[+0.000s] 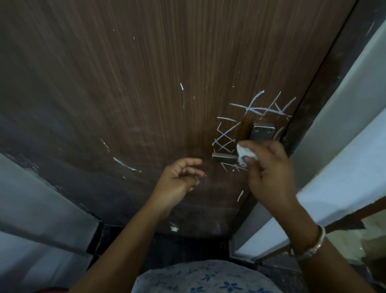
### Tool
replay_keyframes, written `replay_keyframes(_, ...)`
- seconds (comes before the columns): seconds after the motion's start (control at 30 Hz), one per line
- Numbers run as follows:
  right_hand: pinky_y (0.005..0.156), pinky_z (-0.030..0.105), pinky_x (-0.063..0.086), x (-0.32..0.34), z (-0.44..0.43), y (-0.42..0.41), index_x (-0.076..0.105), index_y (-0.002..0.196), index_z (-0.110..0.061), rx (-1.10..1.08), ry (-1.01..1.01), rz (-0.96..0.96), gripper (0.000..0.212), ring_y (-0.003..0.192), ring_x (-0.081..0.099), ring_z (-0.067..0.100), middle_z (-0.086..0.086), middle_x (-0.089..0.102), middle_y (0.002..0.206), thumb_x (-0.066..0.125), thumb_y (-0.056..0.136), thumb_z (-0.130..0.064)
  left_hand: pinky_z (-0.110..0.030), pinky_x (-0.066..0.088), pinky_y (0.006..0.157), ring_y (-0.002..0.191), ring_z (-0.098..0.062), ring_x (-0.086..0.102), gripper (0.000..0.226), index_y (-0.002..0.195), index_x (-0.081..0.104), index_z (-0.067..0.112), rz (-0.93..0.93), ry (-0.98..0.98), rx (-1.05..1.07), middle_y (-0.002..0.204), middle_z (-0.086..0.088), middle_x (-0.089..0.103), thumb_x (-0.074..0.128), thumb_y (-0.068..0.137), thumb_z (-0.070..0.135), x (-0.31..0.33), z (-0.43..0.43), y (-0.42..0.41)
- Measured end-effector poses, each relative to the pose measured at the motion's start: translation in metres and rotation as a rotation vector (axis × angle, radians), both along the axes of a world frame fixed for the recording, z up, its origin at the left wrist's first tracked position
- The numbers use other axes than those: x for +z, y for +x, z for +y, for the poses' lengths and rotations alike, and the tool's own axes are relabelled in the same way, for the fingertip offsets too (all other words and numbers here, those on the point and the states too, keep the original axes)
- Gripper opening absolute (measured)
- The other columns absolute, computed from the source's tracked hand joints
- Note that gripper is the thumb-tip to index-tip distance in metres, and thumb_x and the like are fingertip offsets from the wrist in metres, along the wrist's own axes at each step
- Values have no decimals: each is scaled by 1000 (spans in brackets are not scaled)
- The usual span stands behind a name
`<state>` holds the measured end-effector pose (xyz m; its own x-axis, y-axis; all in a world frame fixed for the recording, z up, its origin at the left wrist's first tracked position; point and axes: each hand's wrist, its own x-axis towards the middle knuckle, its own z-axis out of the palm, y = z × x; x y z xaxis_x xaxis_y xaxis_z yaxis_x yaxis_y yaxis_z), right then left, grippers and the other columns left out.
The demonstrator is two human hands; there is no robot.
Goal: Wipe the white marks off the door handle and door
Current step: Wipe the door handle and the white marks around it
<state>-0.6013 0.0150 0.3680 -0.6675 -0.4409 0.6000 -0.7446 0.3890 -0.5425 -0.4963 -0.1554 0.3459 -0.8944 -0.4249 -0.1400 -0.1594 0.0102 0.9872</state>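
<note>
A white crumpled cloth (243,153) is pressed against the grey metal door handle (223,157) of the brown wood-grain door (162,81).

The cloth is held by the right hand (270,171), whose fingers are curled round it, just at the place where the lever of the handle meets its plate. The handle is mounted near the right edge of the door. Crossed white chalk-like marks (259,109) are seen on the door above, at the left of and below the handle; some thinner white strokes are scattered more to the left. The left hand (178,178) is raised near the free end of the lever without touching it; its fingers (192,163) are loosely bent and nothing is held. A silver bracelet (313,247) is worn on the right wrist. A pale wall (352,117) is seen beyond the right edge of the door.
</note>
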Motion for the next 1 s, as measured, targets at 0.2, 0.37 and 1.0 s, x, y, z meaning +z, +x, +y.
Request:
replay_keyframes(0.2, 81, 34, 49, 29, 6, -26, 71, 98, -2, -52, 392, 2, 25, 85, 62, 38, 23, 62, 103, 59, 78, 8, -19, 49, 66, 76, -8, 62, 46, 111, 53, 34, 73, -63, -36, 87, 3, 69, 55, 84, -3, 6, 7, -3)
replay_keyframes(0.37, 63, 31, 41, 32, -8, -23, 62, 96, -13, -6, 716, 59, 19, 80, 58, 30, 9, 53, 102, 49, 90, -26, -12, 49, 65, 76, 0, 63, 54, 113, 46, 40, 88, -110, -70, 81, 6, 69, 56, 83, -3, 7, 16, -9)
replay_keyframes(1.0, 65, 31, 35, 34, -29, -35, 57, 98, -20, 141, 998, 56, 25, 73, 43, 19, -2, 42, 79, 42, 93, -39, -12, 49, 64, 75, 0, 63, 49, 124, 45, 27, 58, -122, -99, 87, 7, 68, 55, 84, 0, 9, 19, -5)
